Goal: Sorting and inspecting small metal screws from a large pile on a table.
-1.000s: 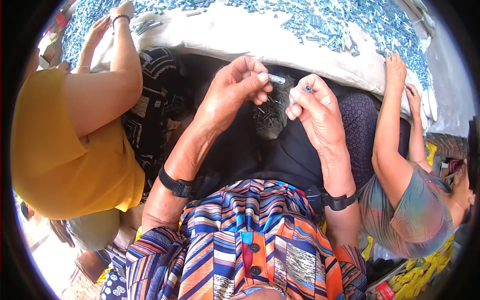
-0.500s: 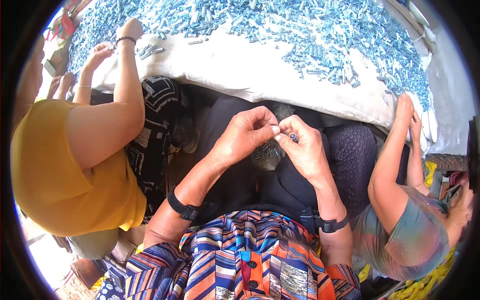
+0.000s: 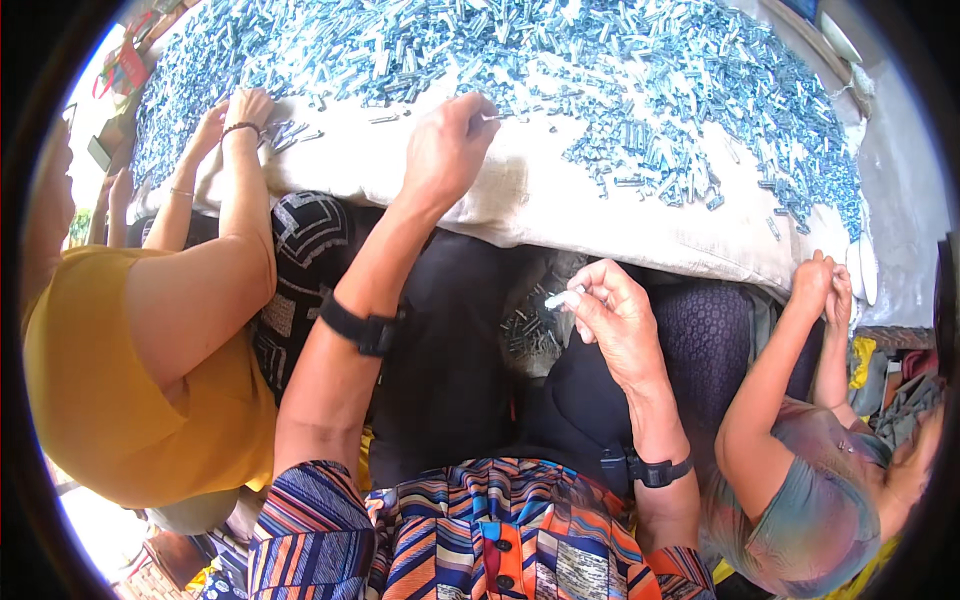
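Out over the white cloth (image 3: pixel 520 185), my left hand (image 3: pixel 448 150) is closed in a pinch at the near edge of a heap of small bluish, shiny tube-like pieces (image 3: pixel 430 50). What its fingertips hold, if anything, is too small to make out. Nearer to me, above my lap, my right hand (image 3: pixel 618 318) is closed with thumb and fingers on a small whitish shiny piece (image 3: pixel 565 298). Below it, between my knees, is a clear bag or container (image 3: pixel 530 330) with similar pieces inside, partly hidden by my legs.
At the left, a person in a yellow top (image 3: pixel 140 370) has both hands at the cloth's edge. On the right, another person in a grey-green top (image 3: pixel 815 490) holds both hands together near the cloth's corner. White rounded objects (image 3: pixel 864 268) lie beside that corner.
My hands were together above my lap. My left hand has moved forward to the heap, while my right stays near my lap, slightly lower, with the whitish piece now showing.
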Demonstrator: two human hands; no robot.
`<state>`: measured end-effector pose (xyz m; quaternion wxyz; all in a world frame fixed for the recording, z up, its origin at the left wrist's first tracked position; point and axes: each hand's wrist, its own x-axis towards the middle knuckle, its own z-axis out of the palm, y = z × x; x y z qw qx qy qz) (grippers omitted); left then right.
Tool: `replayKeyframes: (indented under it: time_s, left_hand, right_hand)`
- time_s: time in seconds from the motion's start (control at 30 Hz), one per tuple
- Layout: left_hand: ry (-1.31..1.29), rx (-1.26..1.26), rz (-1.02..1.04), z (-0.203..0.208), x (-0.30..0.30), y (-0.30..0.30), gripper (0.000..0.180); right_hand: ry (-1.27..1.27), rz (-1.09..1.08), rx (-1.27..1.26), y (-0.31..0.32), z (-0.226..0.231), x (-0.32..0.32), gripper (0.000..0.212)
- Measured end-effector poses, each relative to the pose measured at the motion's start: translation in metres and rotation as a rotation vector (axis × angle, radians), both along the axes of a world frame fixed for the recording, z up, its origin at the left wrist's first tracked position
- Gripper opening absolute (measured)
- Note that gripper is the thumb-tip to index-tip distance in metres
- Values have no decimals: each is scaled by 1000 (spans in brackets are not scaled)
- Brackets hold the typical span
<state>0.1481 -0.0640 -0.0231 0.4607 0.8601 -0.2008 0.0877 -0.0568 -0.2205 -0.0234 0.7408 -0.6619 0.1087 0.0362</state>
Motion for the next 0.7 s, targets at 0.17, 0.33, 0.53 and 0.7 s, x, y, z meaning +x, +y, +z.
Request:
replayKeyframes:
  time_s: [0.17, 0.33, 0.53, 0.7]
  left_hand:
    - [-244, 332, 35, -28, 51, -19, 14]
    - [-26, 425, 41, -24, 56, -33, 17]
    - [-163, 232, 33, -30, 55, -9, 13]
    - [-170, 209, -17, -22, 20, 12, 14]
  right_hand:
    - [6, -3, 19, -7, -6, 1, 11]
    - [7, -48, 59, -16, -14, 2, 10]
    - [-10, -132, 102, -18, -5, 6, 7]
    - [-98, -218, 231, -21, -3, 6, 7]
